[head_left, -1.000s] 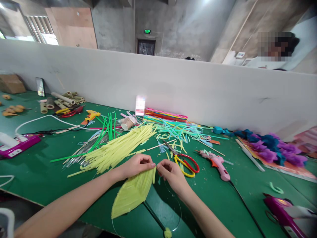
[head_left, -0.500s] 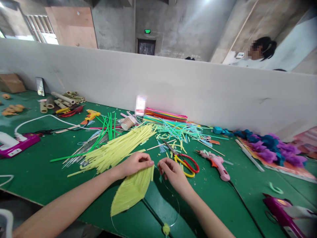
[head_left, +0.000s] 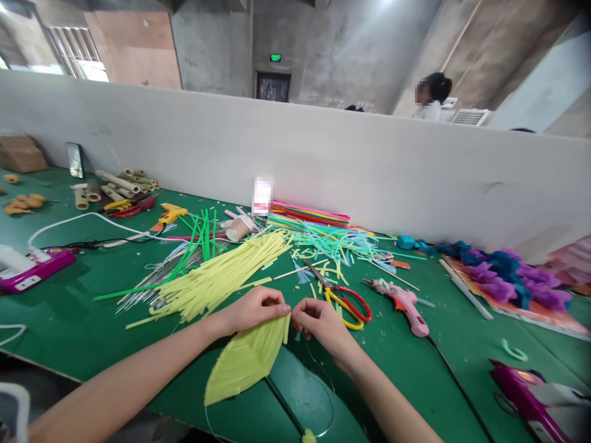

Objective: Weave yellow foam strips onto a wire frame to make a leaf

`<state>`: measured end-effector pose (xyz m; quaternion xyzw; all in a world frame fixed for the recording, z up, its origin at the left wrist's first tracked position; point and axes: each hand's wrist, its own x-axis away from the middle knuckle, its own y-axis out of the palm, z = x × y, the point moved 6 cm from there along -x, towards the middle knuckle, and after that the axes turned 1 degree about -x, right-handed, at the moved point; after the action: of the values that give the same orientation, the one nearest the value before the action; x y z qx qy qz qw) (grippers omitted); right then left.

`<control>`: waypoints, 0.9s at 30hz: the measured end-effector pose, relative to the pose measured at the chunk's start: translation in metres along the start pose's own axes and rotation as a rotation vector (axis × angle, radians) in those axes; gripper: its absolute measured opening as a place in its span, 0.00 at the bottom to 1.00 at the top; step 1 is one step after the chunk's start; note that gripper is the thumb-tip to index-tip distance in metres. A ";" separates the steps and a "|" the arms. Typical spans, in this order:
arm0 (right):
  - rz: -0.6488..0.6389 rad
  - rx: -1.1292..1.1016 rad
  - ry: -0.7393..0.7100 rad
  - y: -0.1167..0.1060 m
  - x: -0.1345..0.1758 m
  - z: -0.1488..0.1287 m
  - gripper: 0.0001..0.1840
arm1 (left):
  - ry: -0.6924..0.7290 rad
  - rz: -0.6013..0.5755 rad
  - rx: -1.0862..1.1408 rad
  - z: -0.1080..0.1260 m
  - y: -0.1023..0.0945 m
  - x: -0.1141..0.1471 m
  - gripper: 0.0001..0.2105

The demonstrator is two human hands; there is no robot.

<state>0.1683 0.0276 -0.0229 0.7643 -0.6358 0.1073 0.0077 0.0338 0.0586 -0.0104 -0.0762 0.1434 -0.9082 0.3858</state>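
Head view: left hand (head_left: 258, 311) grips yellow leaf piece (head_left: 247, 364) near its tip, right hand (head_left: 321, 325) pinches thin wire (head_left: 333, 392), best kept evenly taut.

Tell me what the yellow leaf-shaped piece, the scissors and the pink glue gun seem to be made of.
Yellow leaf-shaped piece: probably fuzzy pipe-cleaner strips, matte, judging by its ribbed, soft-looking rows.
Scissors: blades apparently metal, from their grey sheen; smooth red and yellow handles, likely plastic or plastic-coated.
Pink glue gun: probably smooth moulded plastic, judging by its even-coloured handle.
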 end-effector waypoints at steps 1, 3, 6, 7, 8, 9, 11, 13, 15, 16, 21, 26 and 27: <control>0.012 -0.005 0.008 0.000 0.000 0.000 0.08 | 0.004 -0.005 -0.004 0.000 0.001 -0.001 0.21; 0.038 -0.027 0.018 0.001 -0.001 0.001 0.08 | 0.008 -0.014 -0.008 -0.001 0.002 -0.002 0.21; 0.069 -0.054 0.033 0.002 -0.001 0.001 0.10 | 0.008 -0.022 -0.010 -0.003 0.004 -0.002 0.21; 0.075 -0.052 0.039 0.003 -0.002 0.001 0.10 | 0.010 -0.026 -0.009 -0.003 0.004 -0.002 0.21; 0.080 -0.045 0.044 0.003 -0.002 0.002 0.10 | 0.012 -0.031 -0.009 -0.003 0.004 -0.002 0.22; 0.083 -0.034 0.049 0.003 -0.002 0.002 0.10 | 0.015 -0.036 -0.009 -0.004 0.005 -0.002 0.21; 0.087 -0.013 0.057 0.003 -0.002 0.003 0.10 | 0.021 -0.040 -0.013 -0.004 0.005 -0.002 0.21; 0.086 -0.005 0.061 0.003 -0.002 0.004 0.09 | 0.023 -0.037 -0.017 -0.003 0.004 -0.002 0.21; 0.085 -0.011 0.064 0.003 -0.002 0.005 0.09 | 0.024 -0.037 -0.018 -0.003 0.004 -0.002 0.20; 0.083 -0.014 0.066 0.003 -0.002 0.005 0.09 | 0.023 -0.038 -0.017 -0.003 0.005 -0.002 0.20; 0.072 -0.012 0.084 0.003 -0.001 0.006 0.09 | 0.023 -0.036 -0.022 -0.003 0.005 -0.003 0.19; 0.063 -0.010 0.084 0.004 0.001 0.004 0.10 | 0.021 -0.050 -0.028 -0.004 0.006 -0.002 0.19; 0.061 -0.004 0.081 0.005 0.001 0.004 0.10 | 0.020 -0.050 -0.030 -0.004 0.006 -0.002 0.19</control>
<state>0.1645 0.0250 -0.0267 0.7397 -0.6580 0.1371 0.0316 0.0384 0.0566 -0.0160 -0.0764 0.1591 -0.9160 0.3603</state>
